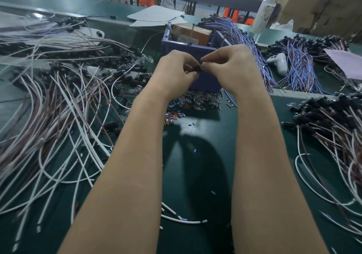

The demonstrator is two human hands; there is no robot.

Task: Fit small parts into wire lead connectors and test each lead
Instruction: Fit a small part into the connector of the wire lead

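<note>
From my head camera, my left hand (pixel 177 71) and right hand (pixel 227 67) meet before the purple box (pixel 205 81), fingertips pinched on a small black connector (pixel 198 68), mostly hidden; any part inside is unreadable.

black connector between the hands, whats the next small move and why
Probably press the small part home: the left hand pinches the black connector while the right hand fingertips meet it at its end. The part itself is hidden, so seating cannot be confirmed.
</note>
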